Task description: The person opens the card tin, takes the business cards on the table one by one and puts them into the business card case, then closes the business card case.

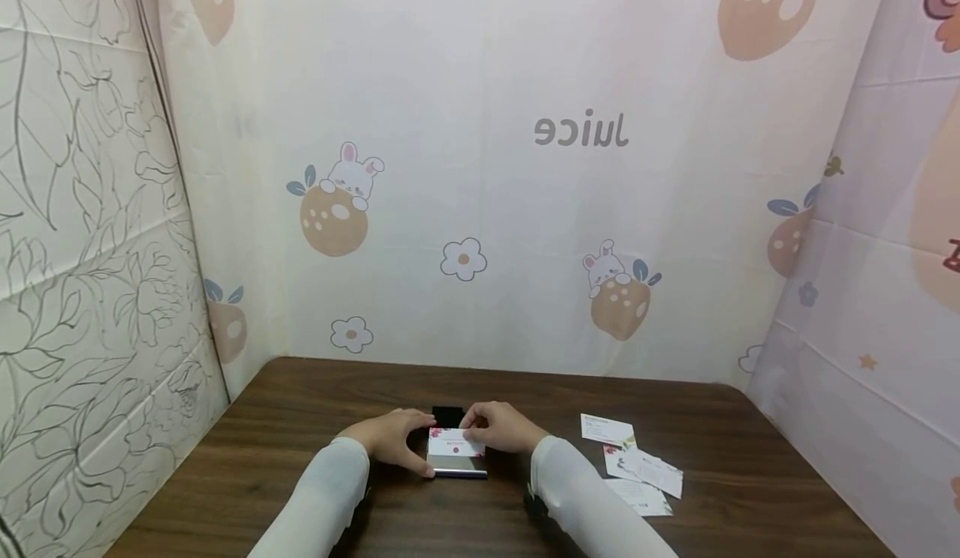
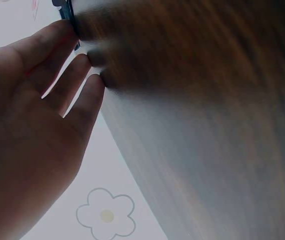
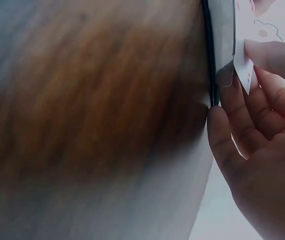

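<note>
A card case (image 1: 459, 464) with a shiny silver front edge lies on the table, its black lid (image 1: 447, 415) raised on the far side. Over it is a white business card (image 1: 448, 444) with pink-red flowers. My right hand (image 1: 504, 427) pinches this card at its right side; the right wrist view shows the thumb on the card's face and fingers behind, a fingertip touching the case. My left hand (image 1: 392, 439) holds the case's left side, thumb at the near corner and fingers at the far one. In the left wrist view, only a dark edge of the case (image 2: 68, 11) shows.
Several loose business cards (image 1: 607, 429) lie partly overlapping on the table's right side. The brown wood-grain table (image 1: 322, 399) ends at a printed cloth backdrop (image 1: 480, 316), with more patterned cloth (image 1: 97, 291) on the left and right.
</note>
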Demonstrator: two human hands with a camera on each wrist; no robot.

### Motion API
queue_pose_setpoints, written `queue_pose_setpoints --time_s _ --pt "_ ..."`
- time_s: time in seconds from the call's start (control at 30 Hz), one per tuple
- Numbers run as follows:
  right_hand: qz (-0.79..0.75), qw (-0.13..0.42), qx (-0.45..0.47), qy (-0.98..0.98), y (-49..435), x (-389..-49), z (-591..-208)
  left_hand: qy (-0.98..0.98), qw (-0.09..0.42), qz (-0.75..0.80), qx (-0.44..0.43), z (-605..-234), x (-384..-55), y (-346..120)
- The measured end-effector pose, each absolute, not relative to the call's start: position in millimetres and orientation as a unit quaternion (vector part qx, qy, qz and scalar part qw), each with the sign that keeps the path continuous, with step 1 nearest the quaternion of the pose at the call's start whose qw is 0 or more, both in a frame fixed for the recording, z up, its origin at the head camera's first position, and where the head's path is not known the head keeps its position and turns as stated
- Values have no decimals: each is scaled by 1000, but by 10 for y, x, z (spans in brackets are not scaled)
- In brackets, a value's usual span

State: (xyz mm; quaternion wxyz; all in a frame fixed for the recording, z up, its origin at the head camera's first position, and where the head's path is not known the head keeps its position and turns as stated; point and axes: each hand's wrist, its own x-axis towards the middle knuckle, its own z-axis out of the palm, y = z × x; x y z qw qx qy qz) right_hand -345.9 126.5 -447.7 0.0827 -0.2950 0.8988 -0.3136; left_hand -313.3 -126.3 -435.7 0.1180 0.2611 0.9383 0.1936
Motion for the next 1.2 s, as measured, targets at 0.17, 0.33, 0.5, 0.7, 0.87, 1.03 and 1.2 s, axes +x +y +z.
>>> queue_pose_setpoints --time_s 0.17,0.33,0.5,0.7,0.87,1.03,1.2 --pt "-308 96 -318 892 1286 -3433 -4459 939 117 195 260 -4365 -3130 -1265" --pt "-301 112 -328 888 1291 -3402 -4444 938 116 198 259 -4372 -3130 -1259" --pt "-292 112 -326 892 1302 -3391 -4451 938 112 201 259 -4383 -3114 -1251" --pt "-292 114 -320 894 1309 -3385 -4456 938 107 200 261 -4393 -3093 -1239" --pt "-275 105 -326 898 1299 -3392 -4462 937 110 203 263 -4382 -3093 -1253" --pt "-269 96 -331 899 1291 -3382 -4466 935 114 209 263 -4384 -3095 -1258" --pt "-277 94 -327 899 1284 -3358 -4454 937 113 205 261 -4394 -3107 -1261"
